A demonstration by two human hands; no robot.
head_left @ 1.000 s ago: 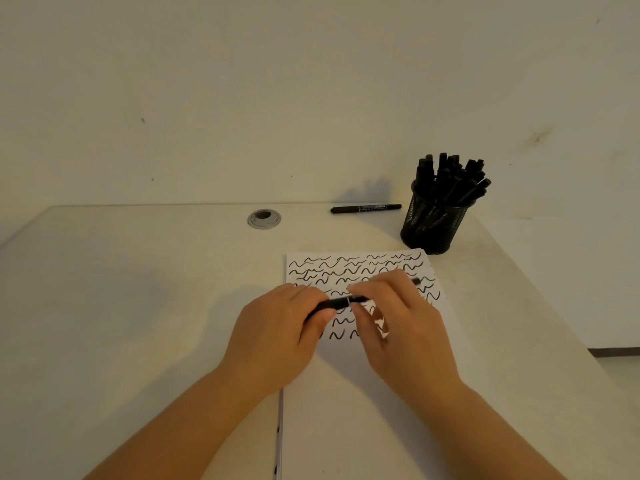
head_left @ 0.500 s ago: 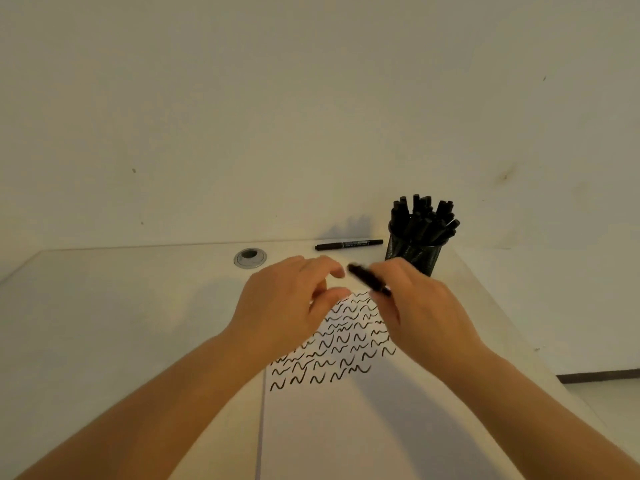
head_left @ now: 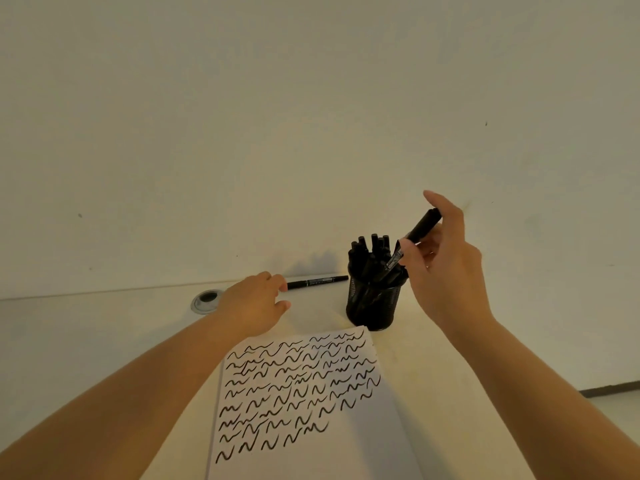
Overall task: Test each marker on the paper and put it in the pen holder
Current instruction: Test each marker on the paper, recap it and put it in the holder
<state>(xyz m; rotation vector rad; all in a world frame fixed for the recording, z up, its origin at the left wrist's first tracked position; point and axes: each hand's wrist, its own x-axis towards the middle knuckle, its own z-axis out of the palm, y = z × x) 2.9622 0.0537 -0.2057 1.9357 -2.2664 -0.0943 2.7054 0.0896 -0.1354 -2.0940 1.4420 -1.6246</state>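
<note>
My right hand pinches a black marker, tilted with its lower end among the markers in the black mesh pen holder. The holder stands at the back right of the desk and is packed with several black markers. Another black marker lies flat along the desk's far edge. My left hand reaches over the desk with a fingertip touching or nearly touching the left end of that marker, fingers loosely bent and holding nothing. The white paper in front of me carries several rows of black squiggles.
A round grey cable grommet sits in the desk at the back left, beside my left wrist. A plain wall rises right behind the desk. The desk's right edge runs close to the holder, with floor beyond it.
Both hands left the paper. My right hand carried the marker up and right to the holder. My left hand let go and moved back toward the marker lying at the far edge.
</note>
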